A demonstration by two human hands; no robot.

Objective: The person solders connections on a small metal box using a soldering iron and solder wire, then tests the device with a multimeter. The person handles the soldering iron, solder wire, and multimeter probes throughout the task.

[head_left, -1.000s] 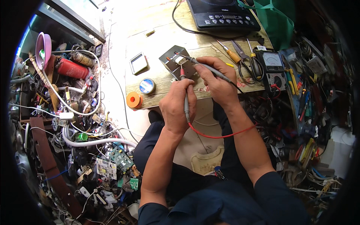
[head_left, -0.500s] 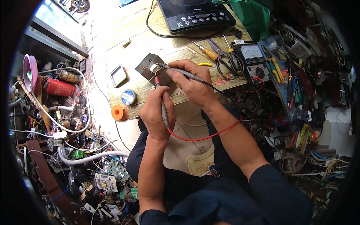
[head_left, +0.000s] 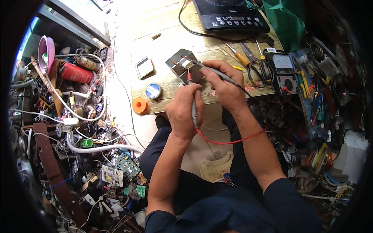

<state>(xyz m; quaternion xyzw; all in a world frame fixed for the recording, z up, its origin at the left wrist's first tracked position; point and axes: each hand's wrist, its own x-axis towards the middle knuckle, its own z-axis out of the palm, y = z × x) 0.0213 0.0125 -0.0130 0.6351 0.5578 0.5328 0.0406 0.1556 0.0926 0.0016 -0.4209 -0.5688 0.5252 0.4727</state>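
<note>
A dark grey metal box (head_left: 173, 62) with a small white block (head_left: 187, 64) on its top stands near the front edge of the wooden table. My left hand (head_left: 182, 112) is closed around a red-and-grey test probe (head_left: 194, 110), its tip pointing up at the white block. From the right, my right hand (head_left: 229, 92) pinches a black-and-grey test probe (head_left: 221, 74) whose tip is close to the block's right side. Whether either tip touches metal is too small to tell. The red lead loops over my right forearm. An analog multimeter (head_left: 282, 62) lies at the table's right edge.
A black induction cooker (head_left: 233, 24) sits at the back. Scissors (head_left: 252, 62) and a screwdriver (head_left: 241, 58) lie beside the multimeter. A solder tin (head_left: 154, 90), an orange spool (head_left: 140, 105) and a square frame (head_left: 145, 67) are on the left. Cluttered parts pile up both sides.
The whole view has shifted, so the table and its things appear further right. Both hands keep their probes at the white block, with little visible change between them and the box.
</note>
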